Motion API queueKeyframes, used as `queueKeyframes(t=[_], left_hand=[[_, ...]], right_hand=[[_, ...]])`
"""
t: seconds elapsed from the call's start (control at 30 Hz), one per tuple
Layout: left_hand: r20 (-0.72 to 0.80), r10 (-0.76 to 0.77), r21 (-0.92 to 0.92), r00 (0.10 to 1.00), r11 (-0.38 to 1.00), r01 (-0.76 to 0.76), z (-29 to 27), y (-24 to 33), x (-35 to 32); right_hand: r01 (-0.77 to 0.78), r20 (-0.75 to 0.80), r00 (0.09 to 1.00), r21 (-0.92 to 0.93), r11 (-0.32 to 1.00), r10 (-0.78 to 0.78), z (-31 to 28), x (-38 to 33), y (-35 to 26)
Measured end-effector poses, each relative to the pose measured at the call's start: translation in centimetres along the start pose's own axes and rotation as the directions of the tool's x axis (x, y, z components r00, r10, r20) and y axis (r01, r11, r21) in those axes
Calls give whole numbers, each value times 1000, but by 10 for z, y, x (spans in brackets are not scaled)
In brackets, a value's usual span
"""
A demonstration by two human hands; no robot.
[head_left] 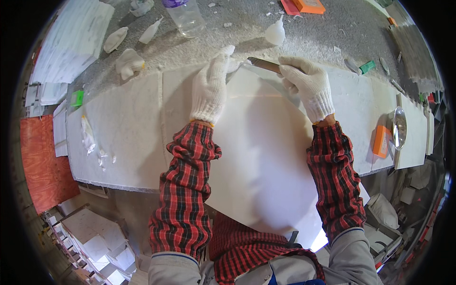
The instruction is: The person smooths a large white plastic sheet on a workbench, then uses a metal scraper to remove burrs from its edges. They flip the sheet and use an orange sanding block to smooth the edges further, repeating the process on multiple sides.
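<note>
Two gloved hands at work over a large white sheet (pixel 259 156), spread across the pale stone counter (pixel 123 128) and overhanging its near edge toward the body. Left hand (pixel 212 85) laid flat, fingers stretched out toward twelve o'clock, palm pressing on the sheet's far edge, grasping nothing. Right hand (pixel 306 83) clenched around a dark flat tool (pixel 264 64), the blade pointing toward nine o'clock, its tip just beside the left hand's fingertips at the sheet's far corner. Both forearms in red plaid sleeves, white knit gloves on both.

Beyond the sheet, at twelve o'clock, a small white squeeze bottle (pixel 275 32) standing on the grey speckled surface, with a clear plastic bottle (pixel 186 16) at eleven o'clock, well apart from the hands. Farther toward ten o'clock, crumpled white gloves or rags (pixel 128 62); which, cannot tell. At nine o'clock, a small green block (pixel 77 98) near the counter's left end, and white scraps (pixel 88 135) scattered on the slab below it. At three o'clock, an orange block (pixel 381 141) lying on the counter, touching or just beside a round glassy disc (pixel 399 127). At one o'clock, a flat orange item (pixel 308 5) near the top rim, plus a small green piece (pixel 366 67) at two o'clock. At eight o'clock, a reddish board (pixel 45 161) below the counter's left end.
</note>
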State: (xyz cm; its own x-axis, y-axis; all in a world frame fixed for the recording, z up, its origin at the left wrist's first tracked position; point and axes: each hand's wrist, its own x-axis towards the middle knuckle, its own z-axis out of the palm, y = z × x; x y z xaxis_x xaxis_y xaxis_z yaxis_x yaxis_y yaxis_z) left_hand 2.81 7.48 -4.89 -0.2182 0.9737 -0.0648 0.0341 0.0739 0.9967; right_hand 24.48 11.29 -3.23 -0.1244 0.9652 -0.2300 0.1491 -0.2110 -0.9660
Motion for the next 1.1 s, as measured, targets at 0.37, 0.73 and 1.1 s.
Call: queueKeyframes(t=[0.37, 0.73, 1.1], left_hand=[[-5, -23, 38, 1000, 999, 23, 0, 1, 0], [9, -42, 21, 999, 999, 42, 0, 5, 0], [-18, -24, 76, 1000, 997, 26, -1, 2, 0]], right_hand=[[82, -38, 995, -131, 988, -87, 6, -4, -8], [147, -36, 987, -143, 979, -154, 8, -5, -3], [210, -58, 973, -188, 959, -224, 12, -10, -5]])
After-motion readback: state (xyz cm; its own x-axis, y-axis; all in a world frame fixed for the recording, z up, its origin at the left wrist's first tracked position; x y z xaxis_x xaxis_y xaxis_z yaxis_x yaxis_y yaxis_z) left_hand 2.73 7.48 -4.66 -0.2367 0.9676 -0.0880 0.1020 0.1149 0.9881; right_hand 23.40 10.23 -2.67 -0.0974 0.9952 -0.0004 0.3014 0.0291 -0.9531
